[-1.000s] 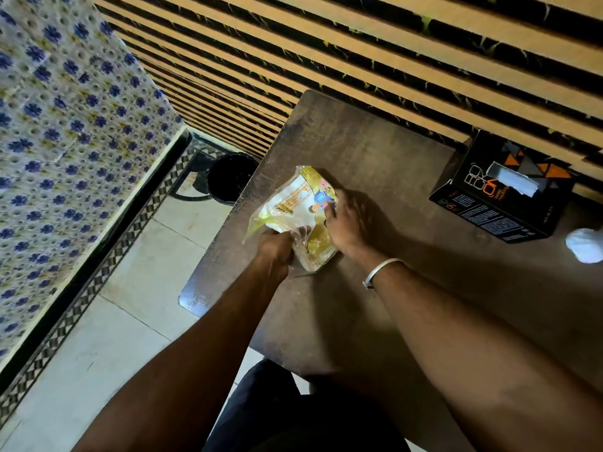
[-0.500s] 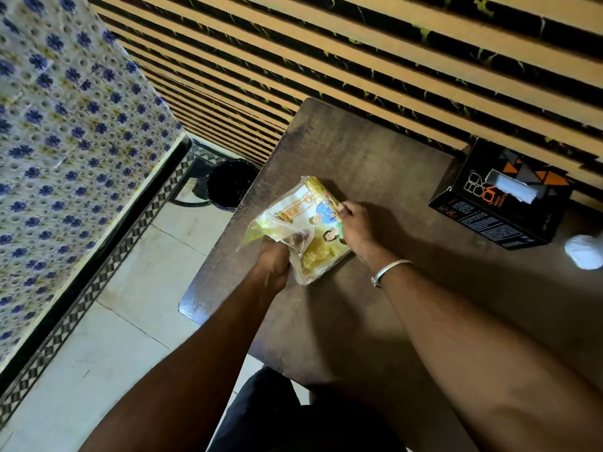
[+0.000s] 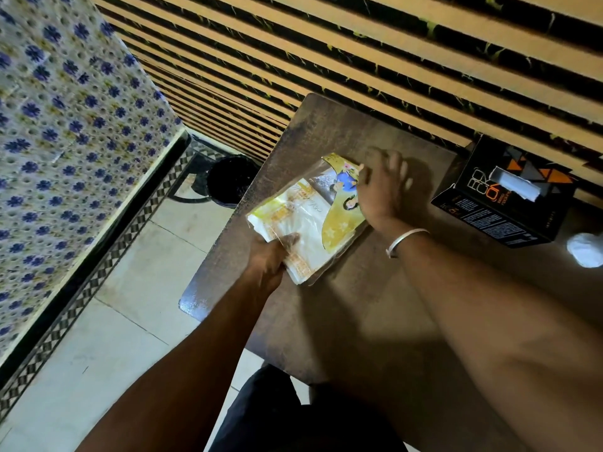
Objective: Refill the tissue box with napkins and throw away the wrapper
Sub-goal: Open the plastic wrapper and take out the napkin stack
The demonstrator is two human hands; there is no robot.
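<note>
A yellow and white napkin pack [image 3: 313, 220] in a clear printed wrapper lies flat on the dark table [image 3: 375, 305], near its left edge. My left hand [image 3: 270, 259] grips the pack's near left corner, thumb on top. My right hand [image 3: 381, 187] rests at the pack's far right end with fingers spread and blurred; whether it pinches the wrapper edge is unclear. The black tissue box [image 3: 509, 194], with orange triangles and a white tissue poking from its slot, stands at the table's far right, apart from both hands.
A crumpled white tissue [image 3: 585, 249] lies on the table right of the box. A black waste bin [image 3: 233, 181] stands on the tiled floor left of the table. A striped slatted wall runs behind the table; a blue-flowered surface fills the left.
The pack has gone from being held up and tilted to lying flat on the table. My right hand has slid to its far end, fingers spreading.
</note>
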